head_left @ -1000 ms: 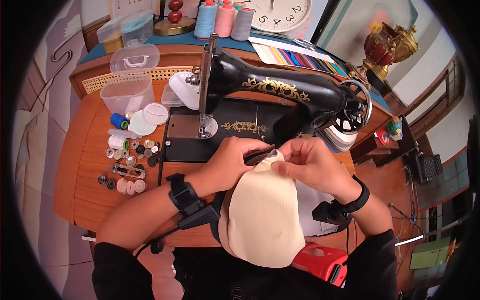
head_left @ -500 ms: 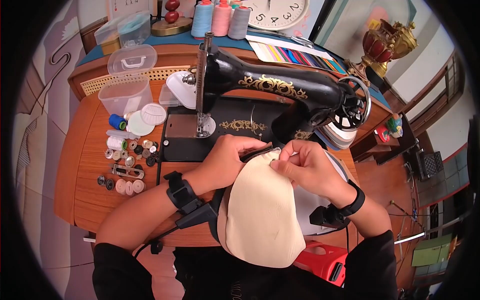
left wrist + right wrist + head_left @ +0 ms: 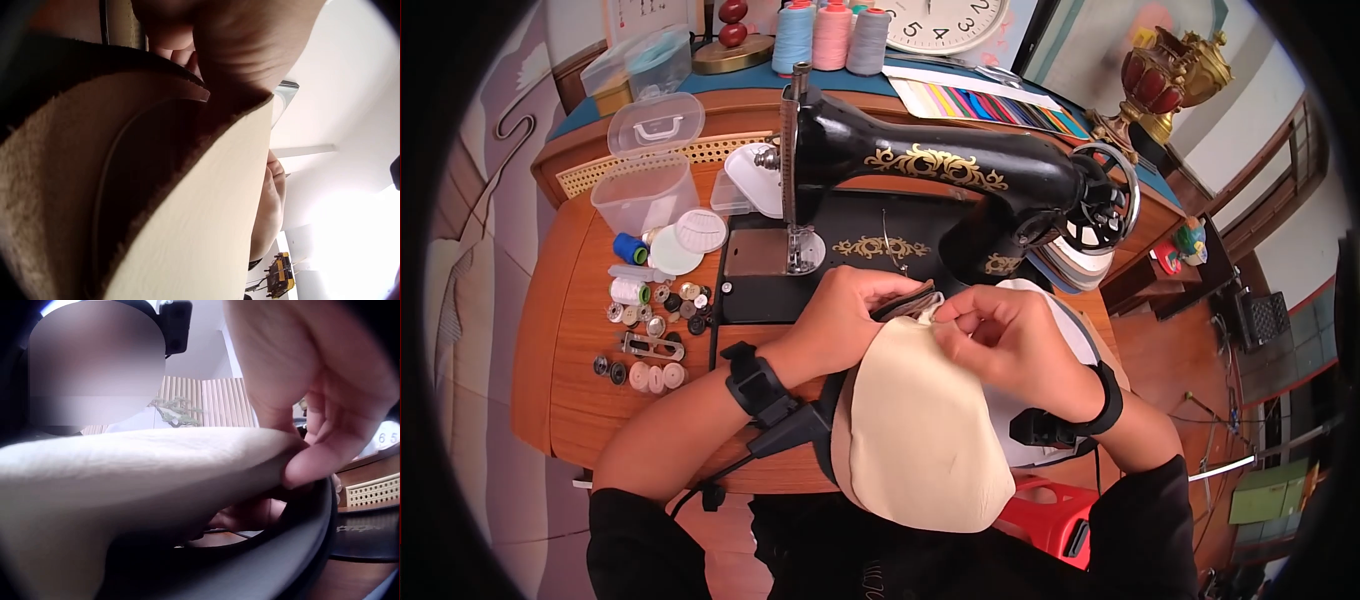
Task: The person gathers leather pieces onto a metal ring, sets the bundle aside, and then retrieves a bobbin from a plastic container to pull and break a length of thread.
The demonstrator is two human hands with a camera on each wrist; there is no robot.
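A cream oval piece of leather (image 3: 920, 430) with a dark brown layer (image 3: 905, 300) under it is held over the near table edge, in front of the black sewing machine (image 3: 920, 170). My left hand (image 3: 850, 320) grips the top left edge of the stacked pieces, thumb on top. My right hand (image 3: 990, 335) pinches the cream edge (image 3: 275, 447) at the top between thumb and fingertips. In the left wrist view the cream layer (image 3: 206, 212) peels away from the dark suede layer (image 3: 144, 162). The right wrist view shows a person's blurred face above the leather.
On the wooden table (image 3: 550, 350) at the left lie several bobbins and small metal parts (image 3: 645, 320), a clear plastic box (image 3: 645, 195) and a blue thread spool (image 3: 635, 248). Thread cones (image 3: 830, 40) and a clock (image 3: 940, 25) stand behind the machine. A red stool (image 3: 1050, 515) sits below right.
Both hands and the leather drifted slightly left and closer together. My right hand moved along the top edge toward the left hand, still pinching the cream layer.
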